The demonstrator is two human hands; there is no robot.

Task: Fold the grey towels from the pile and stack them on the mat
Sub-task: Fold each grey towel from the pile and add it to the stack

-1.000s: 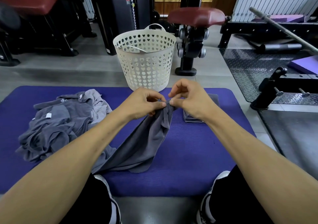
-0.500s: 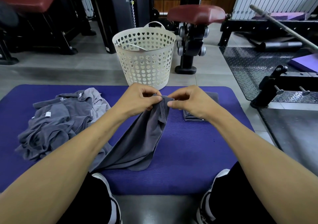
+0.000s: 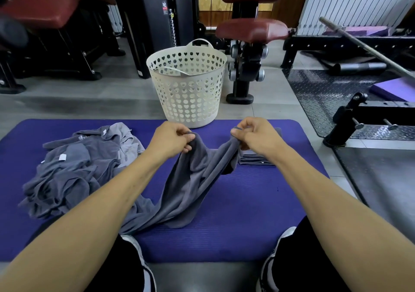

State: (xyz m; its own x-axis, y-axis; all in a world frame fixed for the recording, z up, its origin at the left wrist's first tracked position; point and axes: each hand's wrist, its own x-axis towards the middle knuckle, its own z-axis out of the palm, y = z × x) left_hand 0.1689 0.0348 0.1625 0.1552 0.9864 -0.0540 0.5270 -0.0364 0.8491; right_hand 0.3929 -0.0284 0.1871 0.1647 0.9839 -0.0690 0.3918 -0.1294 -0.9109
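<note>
Head view: the left hand (image 3: 173, 140) and right hand (image 3: 253, 134) each pinched the top edge of a grey towel (image 3: 190, 186), which drooped onto the purple mat (image 3: 235, 224) between the pile (image 3: 74, 168) and the folded stack (image 3: 256, 158). Spreading cleanly would likely require drawing the corners apart until the edge ran taut.

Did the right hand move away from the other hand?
Yes. The right hand has slid rightward, further over the folded stack, so the towel now stretches between it and the left hand.
</note>
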